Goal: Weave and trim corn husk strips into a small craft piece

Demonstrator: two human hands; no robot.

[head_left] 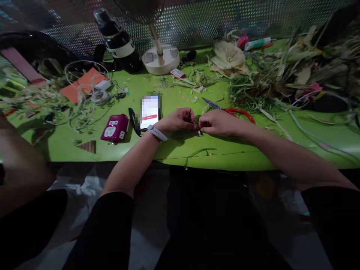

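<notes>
Here both hands meet at the near middle of the green counter (174, 150). The left hand (177, 120) and the right hand (218, 123) have their fingertips pinched together on a small piece (199, 131) lying between them on the counter; it is too small and shadowed to tell what it is or which way its long axis runs. Each grip is closed tight, with fingers curled in. The left wrist carries a grey watch (156, 132).

Just behind the right hand lie red-handled scissors (229, 110), blades pointing left and away. A phone (150, 110) lies left of the left hand, long axis running away from the person, its screen blurred. Further left sits a magenta box (115, 128); its label cannot be read. A dark bottle (118, 41) with a white band leans at the back, its writing illegible. Dried husks (281, 75) pile up at the right.
</notes>
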